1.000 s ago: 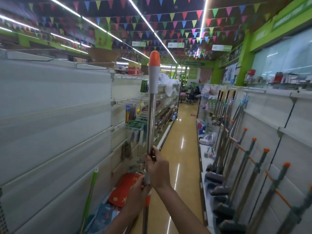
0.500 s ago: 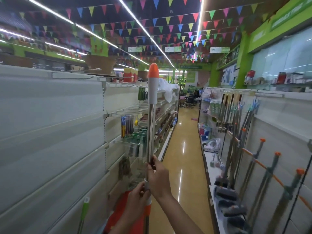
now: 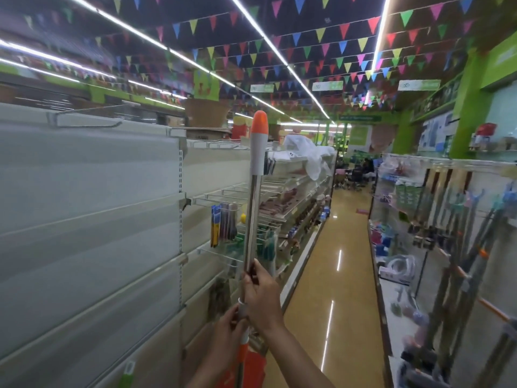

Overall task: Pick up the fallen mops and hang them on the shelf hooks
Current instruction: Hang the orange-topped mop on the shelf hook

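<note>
Mop [image 3: 253,208] — steel shaft, orange-tipped grip

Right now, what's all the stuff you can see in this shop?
shiny metal mop pole with grey-and-orange cap: one, silver, upright in the middle
empty wire hook: one, silver, top of left shelf
flat shelf panels: several, white, left
grey mops with orange parts: several, blurry, along right shelf
triangle flags: many, mixed colours, under ceiling
glossy floor: one, yellow, aisle middle
left hand: one, fingers grip pole lower
right hand: one, fingers grip pole higher
</note>
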Demonstrator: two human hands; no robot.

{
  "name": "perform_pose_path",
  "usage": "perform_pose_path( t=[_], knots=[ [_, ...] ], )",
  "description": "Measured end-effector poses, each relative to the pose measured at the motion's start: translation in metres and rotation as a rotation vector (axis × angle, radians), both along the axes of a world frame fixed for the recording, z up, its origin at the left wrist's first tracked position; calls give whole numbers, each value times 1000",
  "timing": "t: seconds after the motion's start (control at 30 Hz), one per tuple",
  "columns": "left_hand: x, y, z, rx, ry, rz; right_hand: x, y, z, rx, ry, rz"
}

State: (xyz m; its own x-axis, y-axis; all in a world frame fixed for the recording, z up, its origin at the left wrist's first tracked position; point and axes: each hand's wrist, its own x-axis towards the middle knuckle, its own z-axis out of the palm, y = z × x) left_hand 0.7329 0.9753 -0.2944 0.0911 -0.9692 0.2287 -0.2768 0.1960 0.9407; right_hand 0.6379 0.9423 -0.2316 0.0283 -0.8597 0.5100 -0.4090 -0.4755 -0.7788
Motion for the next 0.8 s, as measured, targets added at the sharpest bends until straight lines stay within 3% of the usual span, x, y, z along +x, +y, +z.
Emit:
perform_pose_path(
  t=[0.43, 0.8],
  knots=[
    [-27, -149, -29, 48, 84, 213, -22, -154, 54, -129, -121, 198],
    [-60, -212, 17, 16, 101, 311, -43, -248, 60, -195, -102, 292]
  ],
)
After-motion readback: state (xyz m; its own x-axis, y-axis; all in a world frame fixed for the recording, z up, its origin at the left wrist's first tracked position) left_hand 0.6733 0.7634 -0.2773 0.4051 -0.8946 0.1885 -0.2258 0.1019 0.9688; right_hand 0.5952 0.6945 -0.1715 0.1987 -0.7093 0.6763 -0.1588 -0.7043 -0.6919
